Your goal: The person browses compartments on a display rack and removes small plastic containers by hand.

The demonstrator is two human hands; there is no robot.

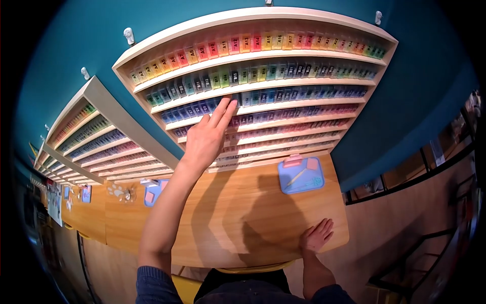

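Head view, looking forward and down, with clock directions taken from the middle of the view. From 10 through 12 to 2 o'clock, a wide, pale wooden rack with many shelves [263,12] stands against a teal wall [76,45]. Its shelves hold rows of small, clear plastic boxes with printed labels. The top row of boxes [253,43] runs through yellow, orange, red and pink; the second is largely green and dark blue.

The third row, of small clear boxes with blue contents [283,95], lies toward 12 o'clock. The left hand [208,134], near 10 o'clock, reaches up to this row with two fingers extended, their tips at the boxes. I cannot tell whether the fingers grip a box or merely touch one.

The right hand [318,235], between 4 and 5 o'clock, lies open, palm down, near the edge of a light brown wood-grain table [202,248].

Between 3 and 4 o'clock, at the foot of the rack, a light blue rounded tray [286,175] bears pink items and a slim yellow stick [296,178]. A second pale wooden rack [129,124] stands at 9 o'clock; a yellow chair [187,290] shows at 7.
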